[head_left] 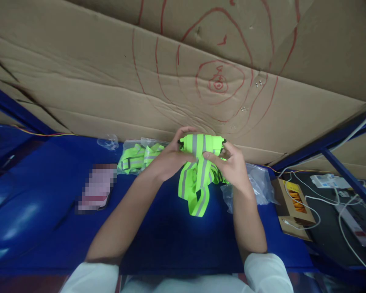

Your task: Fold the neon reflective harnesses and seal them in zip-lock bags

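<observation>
Possibly snag-prone: left hand (171, 158) and right hand (234, 167) both grip the rolled yellow-green strap (213, 143), whose loose loops (197, 210) dangle below and could tangle if either slips.

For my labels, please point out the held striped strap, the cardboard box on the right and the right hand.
Striped strap (212, 143): head view, rolled upper part.
Cardboard box (283, 201): head view, left side.
Right hand (236, 167): head view, back of the hand.
</observation>
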A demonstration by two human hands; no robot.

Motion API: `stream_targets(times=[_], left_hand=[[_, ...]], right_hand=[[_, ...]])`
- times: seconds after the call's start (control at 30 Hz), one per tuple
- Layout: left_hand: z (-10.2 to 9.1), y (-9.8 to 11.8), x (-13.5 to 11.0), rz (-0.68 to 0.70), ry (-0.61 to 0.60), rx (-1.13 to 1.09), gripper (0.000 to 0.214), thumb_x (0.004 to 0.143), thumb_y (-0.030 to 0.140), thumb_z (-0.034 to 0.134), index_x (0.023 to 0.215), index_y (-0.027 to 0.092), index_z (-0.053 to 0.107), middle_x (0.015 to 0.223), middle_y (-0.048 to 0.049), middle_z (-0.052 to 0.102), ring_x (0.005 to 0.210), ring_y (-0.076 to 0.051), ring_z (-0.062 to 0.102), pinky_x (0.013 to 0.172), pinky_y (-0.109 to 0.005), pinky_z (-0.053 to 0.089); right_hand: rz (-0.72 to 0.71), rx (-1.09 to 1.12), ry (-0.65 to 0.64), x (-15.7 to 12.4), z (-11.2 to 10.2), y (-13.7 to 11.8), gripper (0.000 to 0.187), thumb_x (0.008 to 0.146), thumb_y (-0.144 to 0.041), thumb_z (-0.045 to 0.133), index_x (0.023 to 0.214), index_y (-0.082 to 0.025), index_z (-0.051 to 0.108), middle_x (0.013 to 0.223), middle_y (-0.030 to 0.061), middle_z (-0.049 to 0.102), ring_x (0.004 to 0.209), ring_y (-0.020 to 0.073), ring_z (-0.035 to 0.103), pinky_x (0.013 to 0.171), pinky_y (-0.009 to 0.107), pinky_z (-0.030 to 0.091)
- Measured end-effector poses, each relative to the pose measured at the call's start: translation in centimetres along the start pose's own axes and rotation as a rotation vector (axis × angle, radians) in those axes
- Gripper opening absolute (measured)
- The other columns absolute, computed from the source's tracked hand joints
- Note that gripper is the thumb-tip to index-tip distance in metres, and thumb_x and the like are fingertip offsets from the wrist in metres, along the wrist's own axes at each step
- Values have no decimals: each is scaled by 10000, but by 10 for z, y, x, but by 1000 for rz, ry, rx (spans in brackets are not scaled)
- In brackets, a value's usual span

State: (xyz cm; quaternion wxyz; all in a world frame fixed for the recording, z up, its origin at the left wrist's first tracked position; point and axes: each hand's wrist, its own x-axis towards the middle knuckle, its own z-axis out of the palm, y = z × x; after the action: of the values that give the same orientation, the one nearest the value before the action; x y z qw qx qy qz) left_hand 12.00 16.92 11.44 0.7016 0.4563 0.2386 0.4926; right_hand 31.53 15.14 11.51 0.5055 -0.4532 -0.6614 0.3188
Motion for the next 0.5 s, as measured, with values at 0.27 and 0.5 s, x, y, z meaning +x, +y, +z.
stream_targets(times=[0.27, 0.5], left_hand=[[-5, -7, 6, 81, -152, 180, 747, 697, 243, 946, 1344, 275, 574, 1283, -56, 676, 1195, -261, 651, 987, -361, 532], [-21, -8, 12, -125, -256, 397, 493, 721, 481, 913, 1040, 135, 765, 1010, -74, 781, 921, -245, 729, 856, -346, 567]], right_hand=[[26, 414, 131, -1, 1, -15, 355, 747, -471, 904, 958, -253, 720, 975, 6, 788, 862, 206, 738, 785, 350, 623], [11, 413, 188, 1, 7, -9, 366, 766, -478, 885, 998, -251, 718, 1011, 22, 792, 895, 209, 737, 791, 335, 624]])
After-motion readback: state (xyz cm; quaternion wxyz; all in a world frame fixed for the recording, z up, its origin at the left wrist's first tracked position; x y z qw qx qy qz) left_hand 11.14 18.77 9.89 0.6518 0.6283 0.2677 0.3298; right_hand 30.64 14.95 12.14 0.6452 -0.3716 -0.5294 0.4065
